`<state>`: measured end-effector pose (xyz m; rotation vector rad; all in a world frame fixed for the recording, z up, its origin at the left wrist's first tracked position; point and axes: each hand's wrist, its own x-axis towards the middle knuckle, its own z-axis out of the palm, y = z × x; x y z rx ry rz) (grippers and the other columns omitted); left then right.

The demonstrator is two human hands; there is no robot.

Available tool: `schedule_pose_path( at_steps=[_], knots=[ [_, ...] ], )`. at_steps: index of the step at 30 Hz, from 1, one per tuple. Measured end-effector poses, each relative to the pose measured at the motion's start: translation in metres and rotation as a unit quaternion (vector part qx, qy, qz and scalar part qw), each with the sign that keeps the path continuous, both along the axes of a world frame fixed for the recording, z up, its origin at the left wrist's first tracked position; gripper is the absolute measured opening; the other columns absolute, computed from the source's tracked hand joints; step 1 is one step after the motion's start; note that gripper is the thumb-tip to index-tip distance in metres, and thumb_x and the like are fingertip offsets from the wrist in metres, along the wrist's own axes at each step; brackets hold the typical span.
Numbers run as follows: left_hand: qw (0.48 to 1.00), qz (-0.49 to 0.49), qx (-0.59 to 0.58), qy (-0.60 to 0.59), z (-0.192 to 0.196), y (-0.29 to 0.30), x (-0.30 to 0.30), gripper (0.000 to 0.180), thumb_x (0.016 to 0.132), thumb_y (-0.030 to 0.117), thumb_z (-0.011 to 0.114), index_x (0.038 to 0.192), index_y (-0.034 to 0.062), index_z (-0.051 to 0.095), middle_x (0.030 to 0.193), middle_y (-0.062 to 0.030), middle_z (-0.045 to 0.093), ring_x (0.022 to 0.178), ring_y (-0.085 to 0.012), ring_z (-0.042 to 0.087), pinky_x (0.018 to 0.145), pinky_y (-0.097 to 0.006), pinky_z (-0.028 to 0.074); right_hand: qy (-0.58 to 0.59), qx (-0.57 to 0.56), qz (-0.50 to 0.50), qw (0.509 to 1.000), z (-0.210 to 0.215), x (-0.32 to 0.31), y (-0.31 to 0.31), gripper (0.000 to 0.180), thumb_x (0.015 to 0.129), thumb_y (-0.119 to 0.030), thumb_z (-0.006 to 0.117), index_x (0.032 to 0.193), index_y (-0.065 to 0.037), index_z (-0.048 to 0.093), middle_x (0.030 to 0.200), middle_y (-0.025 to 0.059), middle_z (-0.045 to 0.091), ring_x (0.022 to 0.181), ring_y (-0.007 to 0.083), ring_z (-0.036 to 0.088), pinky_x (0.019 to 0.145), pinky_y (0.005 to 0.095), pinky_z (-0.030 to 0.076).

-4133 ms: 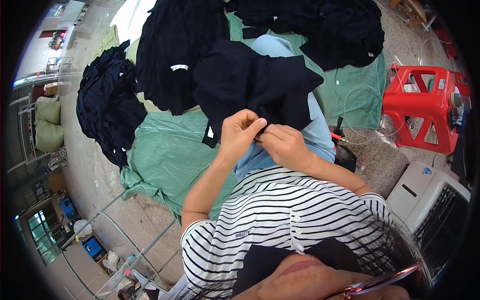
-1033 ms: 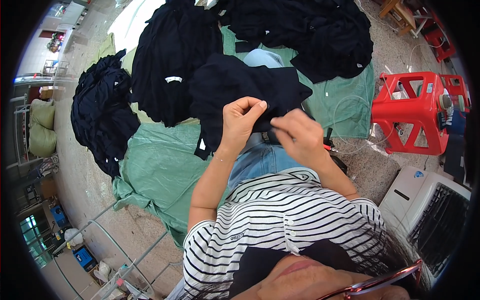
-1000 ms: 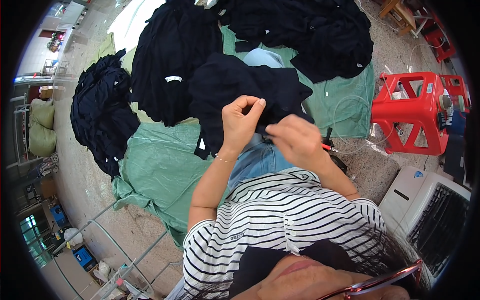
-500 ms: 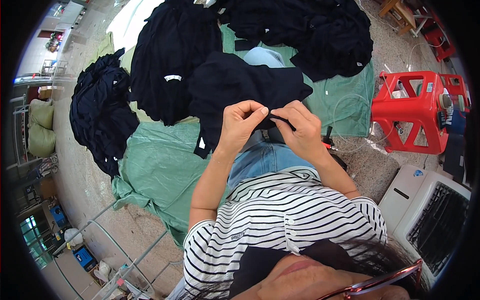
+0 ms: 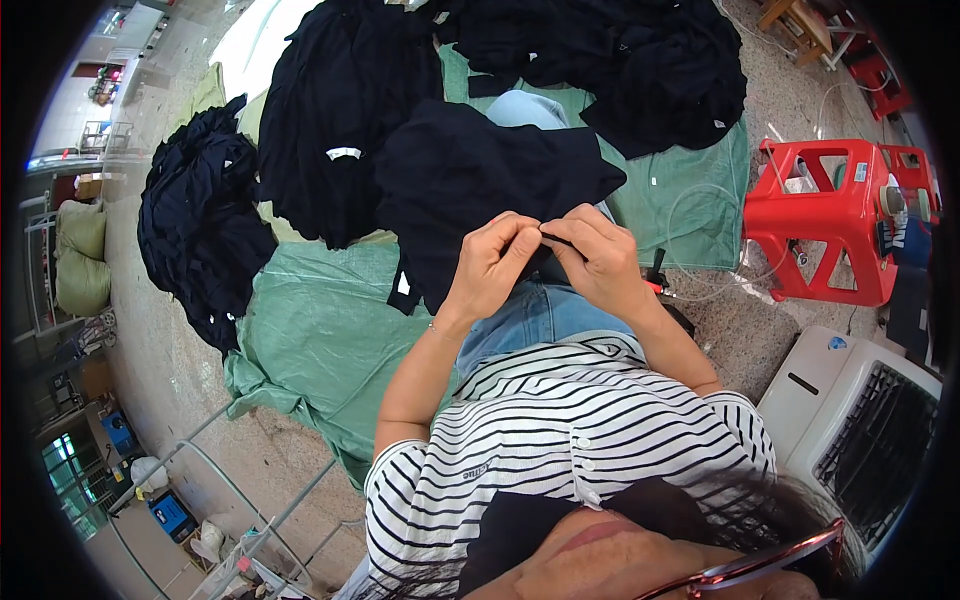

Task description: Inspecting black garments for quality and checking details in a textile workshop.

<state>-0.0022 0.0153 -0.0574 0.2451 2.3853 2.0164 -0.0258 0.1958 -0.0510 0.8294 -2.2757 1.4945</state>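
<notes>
A dark navy garment [image 5: 470, 160] is spread over my lap and knees, with jeans [image 5: 520, 325] showing beneath. My left hand [image 5: 495, 262] is closed in a pinch, thumb against forefinger, at the garment's near edge. Close beside it, my right hand [image 5: 600, 258] pinches a narrow dark fold of the same cloth. The fingertips of both hands almost meet there. Whether something tiny sits between them is too small to tell. A small white label shows on a dark cloth strip [image 5: 403, 285] left of my lap.
Heaps of dark garments lie ahead [image 5: 350, 120], far right [image 5: 670, 80] and left [image 5: 195, 220] on a green plastic sheet [image 5: 310, 330]. Red stools [image 5: 815, 160] and a white air cooler [image 5: 815, 385] stand at right. A metal rail [image 5: 300, 500] runs at lower left.
My left hand has shifted slightly right and turned, its fingers curling closer to the right hand. The right hand keeps its pinch almost in place. The garment stays on my lap.
</notes>
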Motion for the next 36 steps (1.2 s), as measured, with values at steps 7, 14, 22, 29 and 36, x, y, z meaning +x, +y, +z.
schedule_pose_path(
  at_steps=[7,14,22,29,36],
  knots=[
    [0.998,0.019,-0.018,-0.053,0.003,0.002,0.006,0.013,0.09,0.004,0.07,0.1,-0.0048,0.068,0.082,-0.0065,0.064,0.07,-0.0119,0.057,0.062,-0.025,0.045,-0.06,0.0,0.006,0.998,0.0,0.002,0.006,0.023,0.074,0.01,0.075,0.095,0.001,0.069,0.081,0.0102,0.064,0.069,0.0224,0.063,0.059,0.0299,0.05],
    [0.994,0.057,-0.079,0.039,0.0,0.012,0.011,0.005,0.09,-0.002,0.065,0.094,-0.0048,0.067,0.084,-0.0025,0.062,0.07,-0.008,0.051,0.063,-0.022,0.041,-0.051,-0.036,-0.003,0.998,-0.002,0.002,0.001,0.021,0.077,0.008,0.074,0.095,0.002,0.069,0.081,0.0082,0.064,0.069,0.0188,0.061,0.06,0.0285,0.048],
    [0.984,0.121,0.104,-0.076,-0.004,0.018,0.018,0.005,0.09,0.0,0.067,0.085,-0.0013,0.066,0.072,0.0056,0.058,0.063,-0.0017,0.049,0.055,-0.02,0.038,-0.514,-0.296,0.082,0.801,-0.022,-0.001,-0.003,0.008,0.092,-0.009,0.071,0.089,-0.003,0.068,0.081,-0.0044,0.063,0.075,0.0021,0.051,0.069,0.0189,0.039],
    [0.947,0.134,0.195,-0.217,-0.004,0.006,0.01,0.021,0.092,0.018,0.075,0.086,-0.0014,0.072,0.076,0.0025,0.066,0.071,-0.0029,0.055,0.064,-0.019,0.042,-0.45,-0.136,0.063,0.88,-0.009,0.007,0.002,0.009,0.088,-0.006,0.075,0.089,-0.001,0.068,0.082,-0.0047,0.064,0.072,0.0015,0.053,0.064,0.0208,0.043],
    [0.936,-0.167,0.019,-0.309,-0.012,-0.012,-0.023,0.039,0.098,0.021,0.067,0.066,0.0023,0.056,0.062,0.0063,0.049,0.062,-0.0005,0.04,0.048,-0.024,0.031,-0.05,0.097,0.085,0.99,0.0,0.032,-0.014,0.022,0.072,-0.008,0.079,0.088,-0.008,0.064,0.083,0.0058,0.063,0.073,0.0281,0.065,0.065,0.037,0.052]
  ],
)
